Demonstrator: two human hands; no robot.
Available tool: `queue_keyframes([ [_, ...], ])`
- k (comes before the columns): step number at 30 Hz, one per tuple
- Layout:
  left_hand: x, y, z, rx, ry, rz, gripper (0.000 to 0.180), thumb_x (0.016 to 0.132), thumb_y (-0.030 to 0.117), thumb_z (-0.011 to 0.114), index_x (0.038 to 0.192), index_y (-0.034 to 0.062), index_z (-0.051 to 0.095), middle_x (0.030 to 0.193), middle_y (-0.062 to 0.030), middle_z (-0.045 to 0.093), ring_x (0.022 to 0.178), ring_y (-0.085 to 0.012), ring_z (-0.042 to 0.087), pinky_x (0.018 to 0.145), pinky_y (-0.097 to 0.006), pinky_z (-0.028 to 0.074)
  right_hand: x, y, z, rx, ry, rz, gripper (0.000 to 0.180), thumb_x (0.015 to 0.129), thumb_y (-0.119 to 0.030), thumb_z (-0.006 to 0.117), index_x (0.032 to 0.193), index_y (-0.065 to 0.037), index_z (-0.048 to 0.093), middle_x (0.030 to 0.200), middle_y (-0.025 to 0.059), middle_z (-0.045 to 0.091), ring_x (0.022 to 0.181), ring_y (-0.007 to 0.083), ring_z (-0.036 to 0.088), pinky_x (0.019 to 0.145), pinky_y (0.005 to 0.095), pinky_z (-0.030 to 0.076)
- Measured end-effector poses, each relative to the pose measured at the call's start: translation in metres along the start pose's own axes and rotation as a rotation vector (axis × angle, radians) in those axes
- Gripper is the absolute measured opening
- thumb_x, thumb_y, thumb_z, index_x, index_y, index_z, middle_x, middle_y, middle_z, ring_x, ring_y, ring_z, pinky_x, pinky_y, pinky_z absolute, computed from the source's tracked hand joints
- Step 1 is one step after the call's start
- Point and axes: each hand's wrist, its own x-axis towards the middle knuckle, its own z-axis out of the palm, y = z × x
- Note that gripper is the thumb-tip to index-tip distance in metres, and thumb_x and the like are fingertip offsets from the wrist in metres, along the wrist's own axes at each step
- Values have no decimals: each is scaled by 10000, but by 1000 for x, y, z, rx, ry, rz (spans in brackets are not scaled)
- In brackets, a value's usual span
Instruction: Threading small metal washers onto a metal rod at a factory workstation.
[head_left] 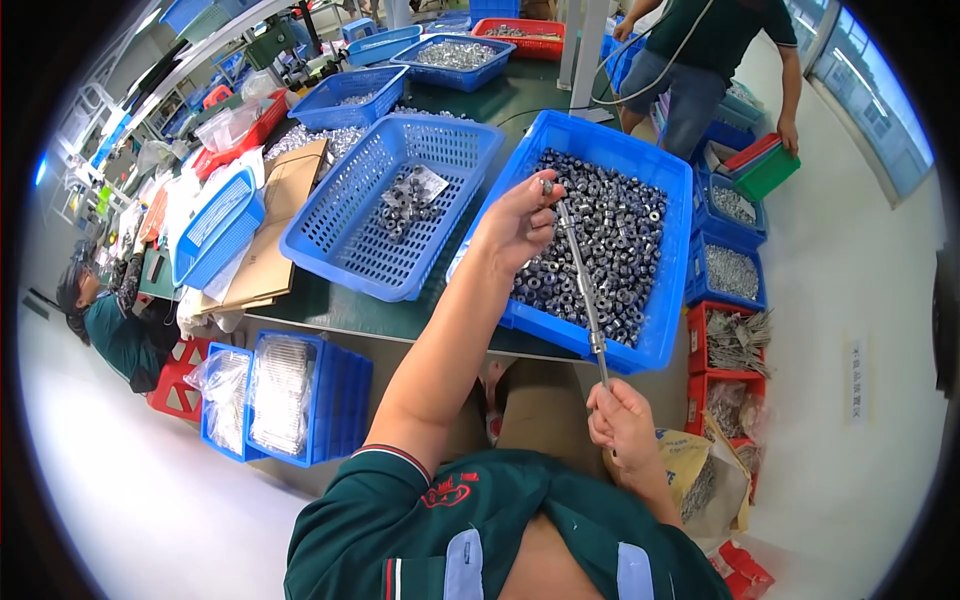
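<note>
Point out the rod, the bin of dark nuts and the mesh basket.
rod [580, 280]: head view, mid-shaft.
bin of dark nuts [610, 148]: head view, far rim.
mesh basket [335, 250]: head view, bare floor.

Bin of ring-shaped metal parts [610, 240] sits on the table [330, 305], at 12 o'clock from the person. Perforated basket [385, 200] lies just beside it at 9 o'clock, holding a few parts. Further bins [455, 55] stand behind. Floor crates [730, 270] lie at 3 o'clock.

White label [856, 380] on floor at right; clear plastic bags [226, 385] in blue crate.
</note>
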Motion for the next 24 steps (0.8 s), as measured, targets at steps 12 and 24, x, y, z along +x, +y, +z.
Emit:
queue_keyframes([
  [12,0,-4,-2,-69,-32,8,242,862,306,608,973,106,530,831,-37,505,569,-72,360,436,-172,280,-1,2,0,7,-2,-3,187,926,-196,483,835,-33,487,514,-43,340,402,26,275,386,178,237],
  [24,2,-6,-2,83,-131,-15,241,827,269,639,973,91,570,801,-22,550,553,-67,390,441,-191,276,5,-3,5,13,-15,6,179,920,-197,489,836,-39,485,522,-38,346,408,29,280,389,179,227],
])
